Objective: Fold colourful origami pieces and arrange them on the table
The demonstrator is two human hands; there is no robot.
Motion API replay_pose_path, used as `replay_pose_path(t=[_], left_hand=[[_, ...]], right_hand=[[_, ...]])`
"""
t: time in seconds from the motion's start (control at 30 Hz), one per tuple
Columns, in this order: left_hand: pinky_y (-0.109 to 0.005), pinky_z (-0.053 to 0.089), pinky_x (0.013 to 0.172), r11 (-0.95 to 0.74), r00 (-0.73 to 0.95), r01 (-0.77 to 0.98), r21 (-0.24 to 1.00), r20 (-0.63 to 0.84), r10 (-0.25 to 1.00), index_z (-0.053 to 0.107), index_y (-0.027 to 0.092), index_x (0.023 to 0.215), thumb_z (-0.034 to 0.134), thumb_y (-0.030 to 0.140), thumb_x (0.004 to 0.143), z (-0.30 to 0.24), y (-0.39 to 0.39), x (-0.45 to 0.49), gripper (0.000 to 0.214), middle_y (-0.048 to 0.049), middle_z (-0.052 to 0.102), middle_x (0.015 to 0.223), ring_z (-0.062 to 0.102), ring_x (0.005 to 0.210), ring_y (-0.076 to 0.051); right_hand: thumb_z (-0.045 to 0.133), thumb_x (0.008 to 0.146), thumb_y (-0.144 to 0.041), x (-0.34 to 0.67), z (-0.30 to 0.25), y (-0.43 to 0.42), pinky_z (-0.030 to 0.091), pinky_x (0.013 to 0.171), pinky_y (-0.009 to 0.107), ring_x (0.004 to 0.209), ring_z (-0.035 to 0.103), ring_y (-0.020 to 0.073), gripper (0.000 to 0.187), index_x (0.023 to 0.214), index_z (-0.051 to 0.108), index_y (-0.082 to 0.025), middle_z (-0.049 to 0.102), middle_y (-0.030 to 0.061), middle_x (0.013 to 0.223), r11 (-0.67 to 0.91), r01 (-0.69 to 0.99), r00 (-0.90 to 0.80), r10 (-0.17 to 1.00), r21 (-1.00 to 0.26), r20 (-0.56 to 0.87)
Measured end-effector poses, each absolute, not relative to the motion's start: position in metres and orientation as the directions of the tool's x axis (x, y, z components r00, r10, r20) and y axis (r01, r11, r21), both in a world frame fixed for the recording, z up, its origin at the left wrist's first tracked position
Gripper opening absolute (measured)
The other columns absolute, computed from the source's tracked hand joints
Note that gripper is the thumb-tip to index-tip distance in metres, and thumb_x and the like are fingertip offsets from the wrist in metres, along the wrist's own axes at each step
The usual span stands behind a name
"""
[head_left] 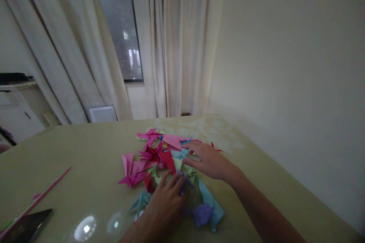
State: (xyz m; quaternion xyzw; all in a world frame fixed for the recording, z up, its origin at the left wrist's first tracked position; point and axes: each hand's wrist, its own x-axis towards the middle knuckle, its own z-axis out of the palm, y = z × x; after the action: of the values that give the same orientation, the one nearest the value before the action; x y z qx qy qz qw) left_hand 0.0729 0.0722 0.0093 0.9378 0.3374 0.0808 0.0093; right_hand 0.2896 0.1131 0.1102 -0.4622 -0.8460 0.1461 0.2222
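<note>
A heap of folded paper shapes (155,155) in pink, red, green, blue and purple lies on the yellow-green table (85,148). My left hand (165,205) rests on the near side of the heap, fingers stretched out over a purple piece and a green one. My right hand (207,159) lies flat on the heap's right side, fingers spread over blue and pink pieces. Just right of my left hand lie a light blue folded strip (209,199) and a crumpled purple piece (202,214). Neither hand visibly grips anything.
A thin pink stick (42,193) and a dark phone (27,228) lie at the table's near left. Curtains (176,41) and a window (119,22) stand behind the table. A plain wall (291,53) runs along the right edge.
</note>
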Motion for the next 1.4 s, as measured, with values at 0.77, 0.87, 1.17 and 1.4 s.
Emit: replay_pose_path(t=[0.77, 0.87, 1.17, 1.4], left_hand=[[-0.067, 0.005, 0.130, -0.652, 0.707, 0.670, 0.355, -0.035, 0.707, 0.077, 0.024, 0.100, 0.081, 0.029, 0.074, 0.044, 0.077, 0.049, 0.027, -0.0119, 0.057, 0.154, 0.031, 0.158, -0.042], [-0.062, 0.020, 0.129, -0.610, 0.675, 0.604, 0.512, 0.079, 0.734, 0.075, 0.028, 0.104, 0.079, 0.023, 0.076, 0.059, 0.083, 0.040, 0.029, -0.0080, 0.054, 0.155, 0.033, 0.157, -0.038], [-0.041, 0.050, 0.111, -0.483, 0.487, 0.279, 0.830, 0.312, 0.816, 0.075, 0.026, 0.112, 0.076, 0.031, 0.091, 0.085, 0.098, 0.023, 0.021, -0.0074, 0.070, 0.132, 0.064, 0.127, -0.027], [-0.033, 0.056, 0.097, -0.348, 0.471, 0.175, 0.921, 0.232, 0.851, 0.075, 0.022, 0.110, 0.079, 0.032, 0.091, 0.085, 0.096, 0.022, 0.022, -0.0049, 0.078, 0.112, 0.072, 0.108, -0.024]], right_hand=[[0.070, 0.102, -0.042, 0.290, 0.138, 0.092, 0.049, 0.114, 0.046, 0.135, 0.063, 0.0305, 0.045, 0.142, 0.065, -0.022, 0.068, 0.0134, 0.144, 0.545, 0.722, -0.482, 0.838, -0.427, 0.254], [0.070, 0.102, -0.043, 0.290, 0.137, 0.094, 0.048, 0.114, 0.047, 0.135, 0.063, 0.0312, 0.045, 0.142, 0.066, -0.024, 0.068, 0.0125, 0.144, 0.547, 0.705, -0.458, 0.837, -0.452, 0.299], [0.080, 0.095, -0.044, 0.265, 0.122, 0.089, 0.057, 0.094, 0.035, 0.099, 0.074, 0.0211, 0.039, 0.129, 0.072, -0.026, 0.078, 0.0059, 0.116, 0.586, 0.405, -0.422, 0.800, -0.702, 0.426], [0.084, 0.090, -0.023, 0.255, 0.119, 0.086, 0.056, 0.085, 0.029, 0.091, 0.073, 0.0176, 0.021, 0.109, 0.076, -0.023, 0.077, 0.0008, 0.100, 0.551, 0.276, -0.368, 0.817, -0.787, 0.443]])
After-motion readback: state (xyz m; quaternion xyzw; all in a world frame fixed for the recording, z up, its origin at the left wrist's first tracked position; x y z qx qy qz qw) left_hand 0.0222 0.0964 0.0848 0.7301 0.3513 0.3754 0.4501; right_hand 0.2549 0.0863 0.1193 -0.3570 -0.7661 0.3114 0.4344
